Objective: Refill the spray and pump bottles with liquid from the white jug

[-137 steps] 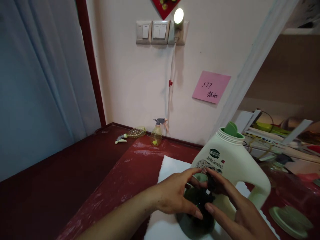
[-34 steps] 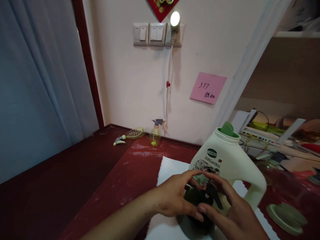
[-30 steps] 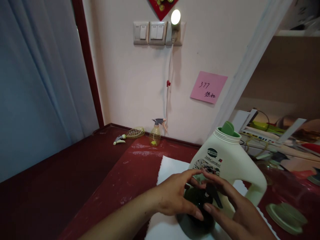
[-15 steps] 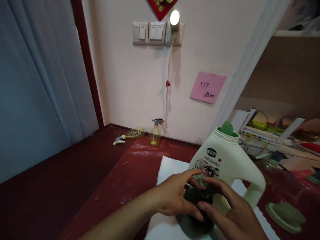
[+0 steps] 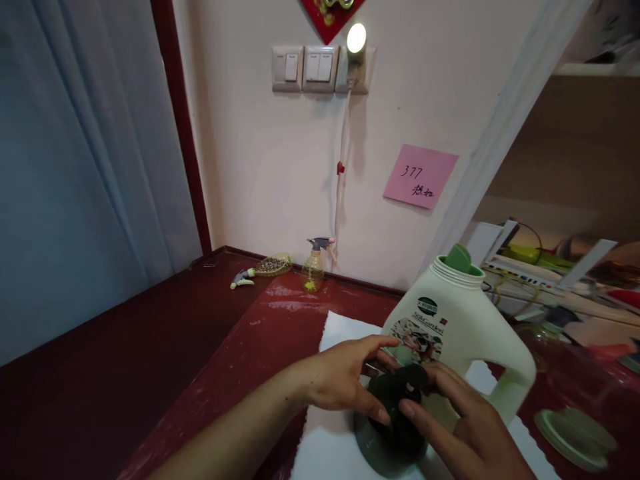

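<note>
A dark green, rounded container (image 5: 385, 443) with a dark top piece (image 5: 413, 377) stands on white paper (image 5: 320, 433) at the lower middle. My left hand (image 5: 345, 377) curls around its left side, thumb in front and fingers behind. At the top piece, my right hand (image 5: 457, 420) grips from the right with thumb and fingers. Its exact kind is hard to make out, being dark and partly covered. Right behind my hands stands a large pale green jug (image 5: 487, 333) with a handle, its mouth uncapped and a green scoop-like piece (image 5: 457, 257) sticking out.
A pale green lid (image 5: 575, 437) lies right of the jug. Toward the wall, one yellowish spray bottle (image 5: 313, 270) stands and another bottle (image 5: 273, 265) lies on its side. A white router (image 5: 525, 273) and clutter fill the right side. Red covering (image 5: 240, 373) spreads over the table.
The view has shifted slightly. My left thumb and fingers have moved a little to the left, showing more of the dark top piece. My right hand stays at it.
</note>
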A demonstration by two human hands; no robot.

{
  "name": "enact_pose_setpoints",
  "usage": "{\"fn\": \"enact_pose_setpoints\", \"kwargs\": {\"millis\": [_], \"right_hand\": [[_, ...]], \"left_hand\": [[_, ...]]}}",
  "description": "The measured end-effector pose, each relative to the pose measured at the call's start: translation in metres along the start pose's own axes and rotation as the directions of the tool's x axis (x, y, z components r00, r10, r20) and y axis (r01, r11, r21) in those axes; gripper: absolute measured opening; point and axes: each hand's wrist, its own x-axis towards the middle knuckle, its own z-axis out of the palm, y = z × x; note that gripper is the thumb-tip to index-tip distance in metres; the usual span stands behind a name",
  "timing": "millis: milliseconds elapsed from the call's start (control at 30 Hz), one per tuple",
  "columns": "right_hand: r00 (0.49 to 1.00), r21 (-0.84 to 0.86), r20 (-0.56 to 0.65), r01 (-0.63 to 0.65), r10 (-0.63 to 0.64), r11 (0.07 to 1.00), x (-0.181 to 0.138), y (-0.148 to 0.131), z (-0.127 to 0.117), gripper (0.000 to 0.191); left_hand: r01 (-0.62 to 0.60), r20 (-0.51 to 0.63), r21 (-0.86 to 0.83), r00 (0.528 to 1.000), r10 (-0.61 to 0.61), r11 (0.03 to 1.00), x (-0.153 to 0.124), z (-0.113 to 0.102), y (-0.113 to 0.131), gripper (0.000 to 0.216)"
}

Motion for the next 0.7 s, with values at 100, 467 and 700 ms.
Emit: {"fn": "enact_pose_setpoints", "kwargs": {"millis": [100,467,700], "right_hand": [[1.000,-0.027,-0.001,-0.011,0.011,1.000,-0.002,0.003,0.001,0.018],[0.999,-0.032,-0.039,-0.009,0.008,0.999,0.001,0.000,0.001,0.022],[0.994,-0.013,0.085,-0.063,0.064,0.998,-0.009,0.017,0.005,0.047]], "left_hand": [[0.015,-0.022,0.028,1.000,-0.014,0.999,0.000,0.001,-0.002,0.120],[0.010,0.021,-0.080,1.000,-0.008,0.997,-0.002,0.002,0.003,0.120],[0.072,-0.036,-0.160,0.996,-0.079,0.984,-0.004,-0.005,0.012,0.114]]}}
